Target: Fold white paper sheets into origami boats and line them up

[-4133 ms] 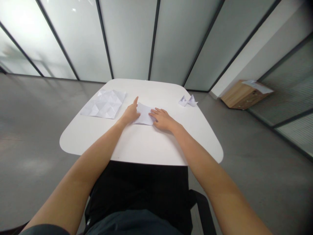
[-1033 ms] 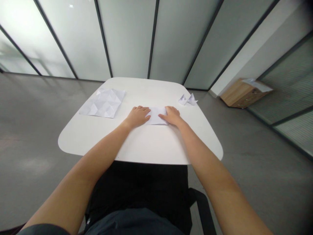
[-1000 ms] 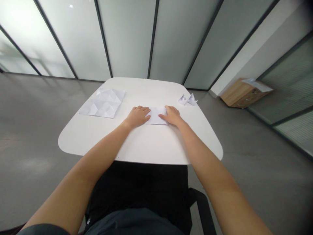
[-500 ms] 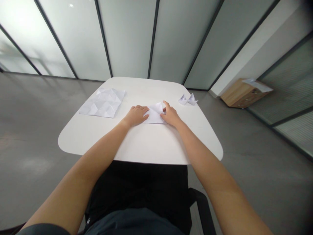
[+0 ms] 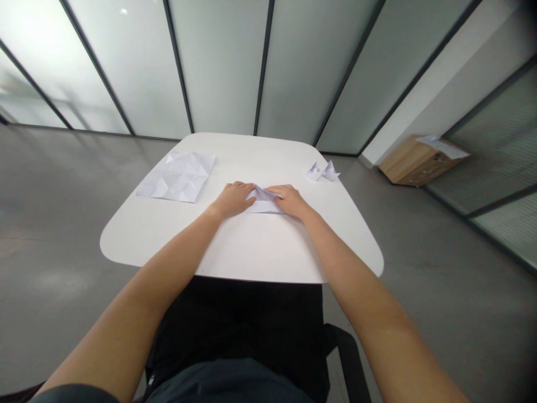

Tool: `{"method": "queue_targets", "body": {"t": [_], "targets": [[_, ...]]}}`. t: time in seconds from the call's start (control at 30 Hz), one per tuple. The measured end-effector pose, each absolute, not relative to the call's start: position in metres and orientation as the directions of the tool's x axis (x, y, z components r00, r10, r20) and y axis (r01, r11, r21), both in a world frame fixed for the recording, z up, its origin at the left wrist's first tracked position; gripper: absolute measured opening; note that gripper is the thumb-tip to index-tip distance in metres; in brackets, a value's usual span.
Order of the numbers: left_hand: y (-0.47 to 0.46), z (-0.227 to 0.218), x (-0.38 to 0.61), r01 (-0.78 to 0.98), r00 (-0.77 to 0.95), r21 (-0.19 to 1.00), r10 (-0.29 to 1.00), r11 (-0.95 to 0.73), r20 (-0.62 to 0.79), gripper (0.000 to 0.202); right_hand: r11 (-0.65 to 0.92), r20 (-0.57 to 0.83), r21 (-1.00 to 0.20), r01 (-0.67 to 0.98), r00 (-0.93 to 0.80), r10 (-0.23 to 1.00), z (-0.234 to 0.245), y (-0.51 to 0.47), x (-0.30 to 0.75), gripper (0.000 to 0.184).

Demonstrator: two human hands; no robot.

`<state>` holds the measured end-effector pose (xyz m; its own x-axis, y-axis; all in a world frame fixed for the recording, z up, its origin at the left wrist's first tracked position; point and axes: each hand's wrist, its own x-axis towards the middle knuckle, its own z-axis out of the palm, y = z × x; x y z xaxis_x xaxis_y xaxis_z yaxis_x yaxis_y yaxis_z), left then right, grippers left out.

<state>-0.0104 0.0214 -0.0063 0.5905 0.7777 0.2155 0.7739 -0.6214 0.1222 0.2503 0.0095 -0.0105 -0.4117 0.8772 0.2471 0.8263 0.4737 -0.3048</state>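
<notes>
The left hand [image 5: 231, 200] and right hand [image 5: 290, 202] rest open and flat, pinching nothing, pressing either end of a folded white paper [image 5: 263, 202] mid-fold at the centre of the tabletop [image 5: 251, 252], with a creased sheet [image 5: 178, 178] upper left and a small paper figure [image 5: 323, 172] upper right.

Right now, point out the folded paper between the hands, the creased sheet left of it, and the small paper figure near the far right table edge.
Folded paper [image 5: 263, 205]: head view, lower middle of the paper.
Creased sheet [image 5: 176, 178]: head view, middle of the sheet.
Small paper figure [image 5: 323, 173]: head view, middle of the figure.
</notes>
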Motion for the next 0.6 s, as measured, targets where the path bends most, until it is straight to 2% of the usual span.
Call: {"method": "queue_targets", "body": {"t": [0.17, 0.3, 0.5, 0.6], "targets": [[0.022, -0.008, -0.01, 0.78, 0.576, 0.135, 0.786, -0.611, 0.225, 0.062, 0.437, 0.179, -0.268, 0.859, -0.401, 0.898, -0.009, 0.009, 0.244, 0.066], [0.024, -0.009, -0.011, 0.764, 0.604, 0.124, 0.769, -0.633, 0.208, 0.051, 0.424, 0.119, -0.259, 0.868, -0.406, 0.906, -0.005, 0.005, 0.241, 0.062], [0.024, -0.007, -0.01, 0.776, 0.581, 0.14, 0.784, -0.615, 0.22, 0.046, 0.405, 0.107, -0.32, 0.856, -0.392, 0.914, -0.002, 0.001, 0.24, 0.039], [0.022, -0.005, -0.008, 0.781, 0.576, 0.133, 0.786, -0.611, 0.224, 0.047, 0.387, 0.125, -0.331, 0.861, -0.366, 0.922, -0.002, 0.003, 0.238, 0.035]]}}
